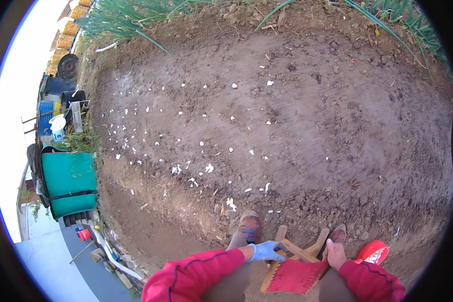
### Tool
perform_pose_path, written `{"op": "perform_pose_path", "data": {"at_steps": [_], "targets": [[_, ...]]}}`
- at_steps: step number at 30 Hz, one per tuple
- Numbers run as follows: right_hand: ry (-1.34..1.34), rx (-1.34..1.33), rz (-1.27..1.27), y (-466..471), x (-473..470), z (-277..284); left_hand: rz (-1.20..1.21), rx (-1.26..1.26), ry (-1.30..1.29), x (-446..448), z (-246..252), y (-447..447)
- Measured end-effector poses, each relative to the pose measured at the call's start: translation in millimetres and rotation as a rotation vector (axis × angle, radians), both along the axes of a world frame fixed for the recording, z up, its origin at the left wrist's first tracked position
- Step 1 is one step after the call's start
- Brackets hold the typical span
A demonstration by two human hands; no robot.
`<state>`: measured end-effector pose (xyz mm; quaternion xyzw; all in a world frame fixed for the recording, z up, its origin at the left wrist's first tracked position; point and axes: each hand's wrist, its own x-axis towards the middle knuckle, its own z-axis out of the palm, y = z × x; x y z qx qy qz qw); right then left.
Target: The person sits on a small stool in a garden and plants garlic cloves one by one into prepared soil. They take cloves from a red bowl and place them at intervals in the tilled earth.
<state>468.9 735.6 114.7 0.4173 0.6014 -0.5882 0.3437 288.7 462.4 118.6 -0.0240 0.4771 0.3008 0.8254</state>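
My left hand (267, 251), in a light blue glove, grips a folding wooden stool (297, 250) by its left side. On the stool's right side my bare right hand (334, 253) is closed around the frame. A dark piece shows beside those fingers; what it is cannot be told. The stool's red woven seat (296, 276) hangs between my knees, its crossed legs pointing forward between my shoes. To the right of my right hand, a red bowl (373, 252) holds white pieces that look like garlic cloves.
Rows of white cloves (234, 85) dot the soil bed (324, 113) before me. Papery white scraps (209, 168) lie nearer. Green onion-like plants (136, 19) line the far edge. At left stand a green container (70, 177), a white bucket (58, 126) and a wheel (68, 66).
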Motion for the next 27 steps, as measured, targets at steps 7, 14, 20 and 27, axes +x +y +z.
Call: {"op": "perform_pose_path", "data": {"at_steps": [7,14,20,27], "targets": [[0.222,-0.140,0.487,12.7,-16.0,2.0,-0.552,0.505,0.187,-9.6,-7.5,30.0],[0.325,-0.046,0.863,79.4,-53.9,8.6,-1.074,0.684,0.131,-7.5,0.4,58.9],[0.392,1.089,-0.006,263.2,-40.0,71.4,-1.204,0.720,0.077,-12.6,-4.4,73.5],[-0.208,1.787,-0.238,237.2,239.7,64.2,-0.869,0.748,0.038,-32.8,-16.4,61.9]]}}
